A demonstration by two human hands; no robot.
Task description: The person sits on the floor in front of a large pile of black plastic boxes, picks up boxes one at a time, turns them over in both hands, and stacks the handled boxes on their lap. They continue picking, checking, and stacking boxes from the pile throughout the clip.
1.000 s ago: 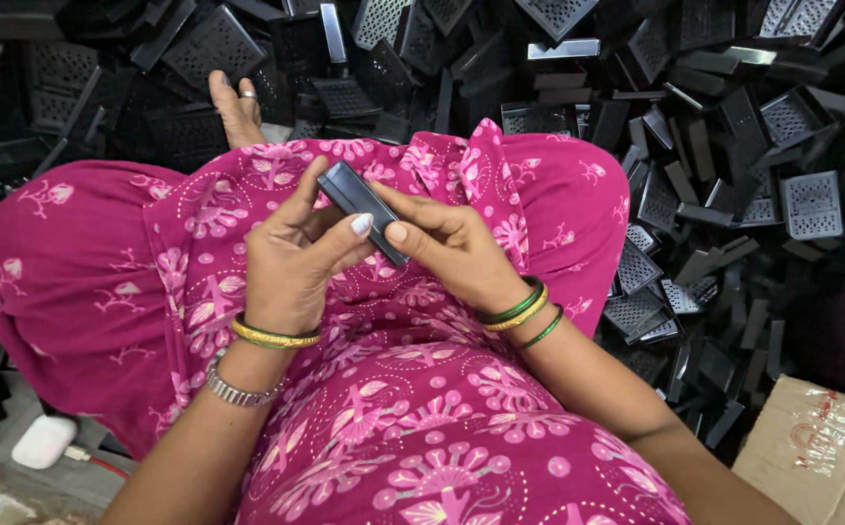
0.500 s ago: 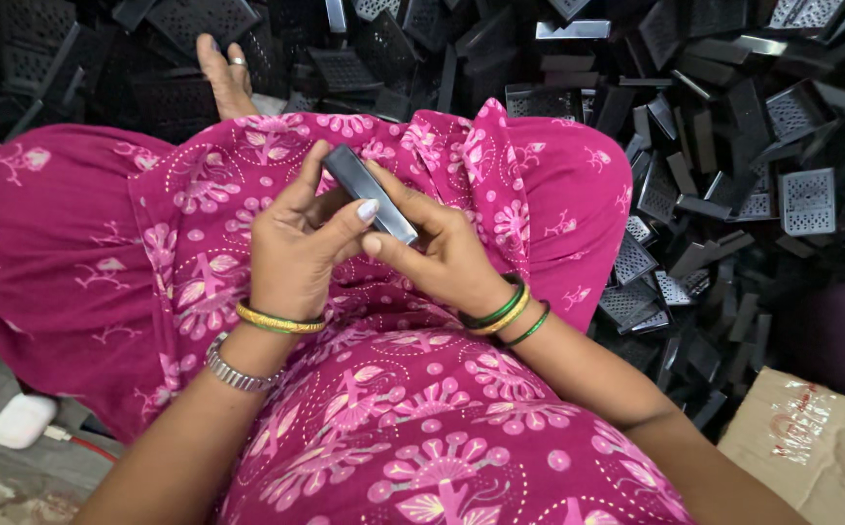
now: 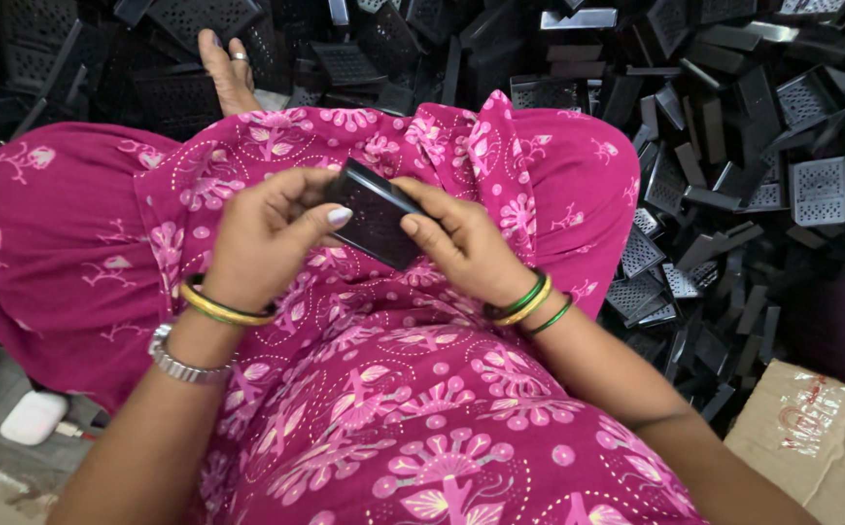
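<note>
Plastic, black and flat: a small perforated panel sits tilted above the lap, clamped at its left end by the left hand and at its right end by the right hand, fingers of both closed on it. Pink floral cloth spreads beneath. Beyond the knees lies a heap of like black panels; a cardboard box sits at lower right, a white charger at lower left.
</note>
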